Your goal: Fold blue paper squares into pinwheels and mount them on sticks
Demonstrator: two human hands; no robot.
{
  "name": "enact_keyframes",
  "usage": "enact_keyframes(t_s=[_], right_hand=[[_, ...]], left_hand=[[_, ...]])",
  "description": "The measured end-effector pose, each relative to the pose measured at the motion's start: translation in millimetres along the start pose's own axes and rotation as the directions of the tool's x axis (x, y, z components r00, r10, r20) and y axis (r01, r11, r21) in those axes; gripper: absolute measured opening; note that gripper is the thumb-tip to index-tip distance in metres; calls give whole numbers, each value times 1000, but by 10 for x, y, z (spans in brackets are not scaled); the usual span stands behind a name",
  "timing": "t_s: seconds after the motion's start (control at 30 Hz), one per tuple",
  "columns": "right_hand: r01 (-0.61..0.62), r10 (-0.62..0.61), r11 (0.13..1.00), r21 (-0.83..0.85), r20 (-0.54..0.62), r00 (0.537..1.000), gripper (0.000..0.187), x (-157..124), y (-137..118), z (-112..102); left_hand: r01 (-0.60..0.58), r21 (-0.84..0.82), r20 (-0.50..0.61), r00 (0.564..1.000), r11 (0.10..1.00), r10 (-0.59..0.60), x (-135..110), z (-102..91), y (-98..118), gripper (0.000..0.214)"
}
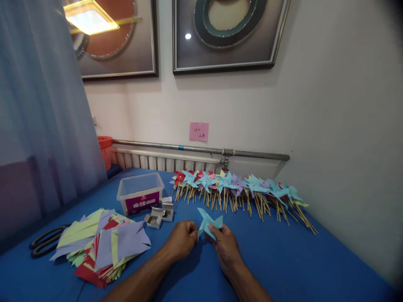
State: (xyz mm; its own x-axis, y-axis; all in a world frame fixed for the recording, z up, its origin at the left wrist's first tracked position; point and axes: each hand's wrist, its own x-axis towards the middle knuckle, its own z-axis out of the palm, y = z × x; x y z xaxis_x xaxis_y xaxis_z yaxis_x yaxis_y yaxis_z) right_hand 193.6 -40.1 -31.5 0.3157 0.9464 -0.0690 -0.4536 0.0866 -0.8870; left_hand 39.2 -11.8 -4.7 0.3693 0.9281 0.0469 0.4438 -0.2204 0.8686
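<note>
A light blue paper pinwheel (206, 222) is held over the middle of the blue table by my right hand (225, 243), thumb on its front and fingers behind. Just left of it, my left hand (184, 238) is closed with the fingertips pressed together, close to a blade of the pinwheel. Whatever those fingers pinch, if anything, is hidden. No stick shows on this pinwheel. Beyond my hands, small open cardboard boxes (154, 218) stand beside a clear plastic tub (141, 184) with a purple label.
Finished-looking pinwheels on sticks (226, 182) lie in a long row at the back right. Cut coloured paper sheets (107, 243) are piled at the left, against black-handled scissors (47, 241). A red basket (106, 153), a pipe (201, 149) and a curtain (47, 105) border the blue table (283, 264).
</note>
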Motion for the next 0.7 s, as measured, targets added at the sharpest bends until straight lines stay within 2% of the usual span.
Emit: enact_keyframes(t_s=[0.33, 0.7], right_hand=[[0, 0, 1000, -8, 15, 1000, 30, -8, -10, -11], [27, -26, 1000, -8, 37, 999, 27, 41, 57, -67]], left_hand=[[44, -66, 19, 999, 997, -43, -5, 33, 9, 13], [30, -76, -3, 1000, 997, -30, 14, 94, -53, 13]])
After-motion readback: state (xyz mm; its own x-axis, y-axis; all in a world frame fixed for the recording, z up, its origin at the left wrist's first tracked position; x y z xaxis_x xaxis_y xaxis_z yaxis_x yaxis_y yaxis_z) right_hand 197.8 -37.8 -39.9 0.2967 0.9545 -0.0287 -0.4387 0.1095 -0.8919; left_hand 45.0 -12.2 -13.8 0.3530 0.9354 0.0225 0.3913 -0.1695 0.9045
